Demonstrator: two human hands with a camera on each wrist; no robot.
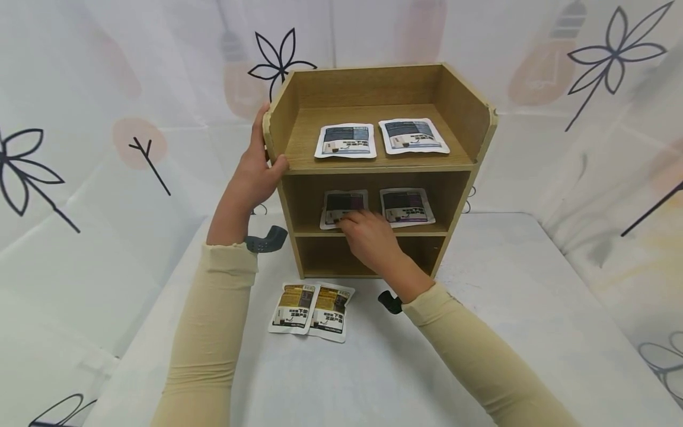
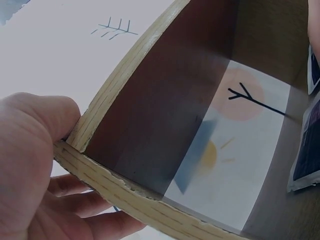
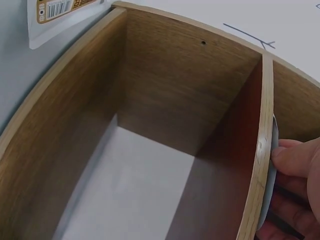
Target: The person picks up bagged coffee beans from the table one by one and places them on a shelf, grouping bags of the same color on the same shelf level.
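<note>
A small wooden shelf unit (image 1: 373, 171) with three levels stands on the table. My left hand (image 1: 254, 169) grips its left side panel near the top board, thumb at the front and fingers outside. At the middle level my right hand (image 1: 370, 237) holds the front edge of the left purple-and-black packet (image 1: 337, 204), its fingers curled. The right wrist view shows the thumb (image 3: 292, 159) against that packet's pale edge. A second purple-and-black packet (image 1: 408, 206) lies to its right. Two blue-and-white packets (image 1: 345, 142) lie side by side on the top level.
Two brown-and-white packets (image 1: 293, 308) lie partly overlapping on the white table (image 1: 427, 367) in front of the unit, to the left. The bottom compartment (image 3: 140, 175) shows bare walls in the right wrist view. A patterned white cloth (image 1: 176, 71) hangs behind.
</note>
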